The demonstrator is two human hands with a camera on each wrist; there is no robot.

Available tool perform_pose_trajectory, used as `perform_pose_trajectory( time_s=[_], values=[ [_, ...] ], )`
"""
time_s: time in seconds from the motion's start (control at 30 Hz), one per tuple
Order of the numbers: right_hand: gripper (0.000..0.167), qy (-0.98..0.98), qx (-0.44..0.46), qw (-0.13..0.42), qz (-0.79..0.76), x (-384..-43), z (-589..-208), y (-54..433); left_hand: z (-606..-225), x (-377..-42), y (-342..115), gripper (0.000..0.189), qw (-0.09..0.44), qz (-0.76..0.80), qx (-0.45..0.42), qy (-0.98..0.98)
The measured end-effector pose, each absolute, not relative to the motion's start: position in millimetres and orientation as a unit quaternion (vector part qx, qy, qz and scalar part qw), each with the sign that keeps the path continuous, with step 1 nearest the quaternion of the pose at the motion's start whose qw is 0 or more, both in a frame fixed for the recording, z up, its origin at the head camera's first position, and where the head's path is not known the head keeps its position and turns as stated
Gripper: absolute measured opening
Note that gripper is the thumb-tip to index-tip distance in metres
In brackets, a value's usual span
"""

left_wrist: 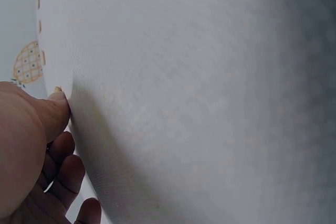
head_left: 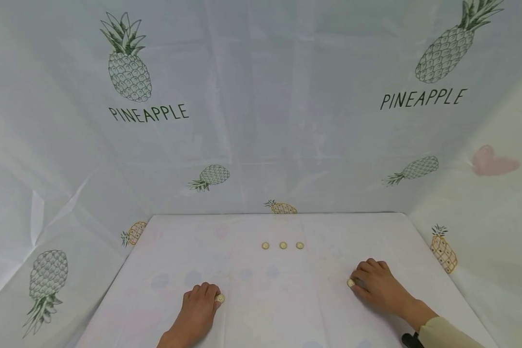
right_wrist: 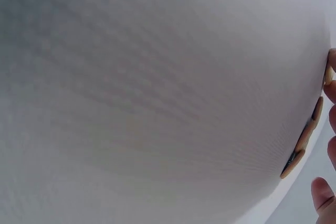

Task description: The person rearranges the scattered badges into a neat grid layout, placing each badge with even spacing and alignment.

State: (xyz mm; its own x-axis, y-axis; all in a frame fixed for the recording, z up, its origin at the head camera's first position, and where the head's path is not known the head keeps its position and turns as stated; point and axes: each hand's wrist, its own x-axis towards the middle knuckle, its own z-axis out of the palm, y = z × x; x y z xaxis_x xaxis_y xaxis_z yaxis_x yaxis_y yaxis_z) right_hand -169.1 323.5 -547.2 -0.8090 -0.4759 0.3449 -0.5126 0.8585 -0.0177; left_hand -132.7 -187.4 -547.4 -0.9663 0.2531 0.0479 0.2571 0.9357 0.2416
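Observation:
Near the front left of the white-covered table, my left hand (head_left: 196,309) pinches a small round wooden disc (head_left: 220,298) at the thumb and fingertips. Past the thumb tip in the left wrist view, only a sliver of the disc (left_wrist: 58,88) shows. Over on the right, the thumb and forefinger of my right hand (head_left: 379,286) hold a like disc (head_left: 350,282) by its edge, close over the tabletop. Three more pale discs, a left one (head_left: 265,245), a middle one (head_left: 283,245) and a right one (head_left: 299,245), lie flat in a row farther back, ring and mark facing up.
The table (head_left: 282,309) wears a white cloth with faint coloured spots. Pineapple-printed sheeting (head_left: 261,106) hangs behind and along both sides, close to the table's edges. A black strap (head_left: 411,340) sits at the right cuff (head_left: 443,333).

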Motion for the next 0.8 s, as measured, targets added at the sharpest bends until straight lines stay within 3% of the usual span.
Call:
perform_pose_trajectory(
  time_s=[0.8],
  values=[
    [0.021, -0.937, 0.284, 0.198, 0.048, -173.7, -549.1, 322.9, -549.7, -132.4, -189.9, 0.019, 0.024, -0.125, -0.143, -0.982]
  ],
)
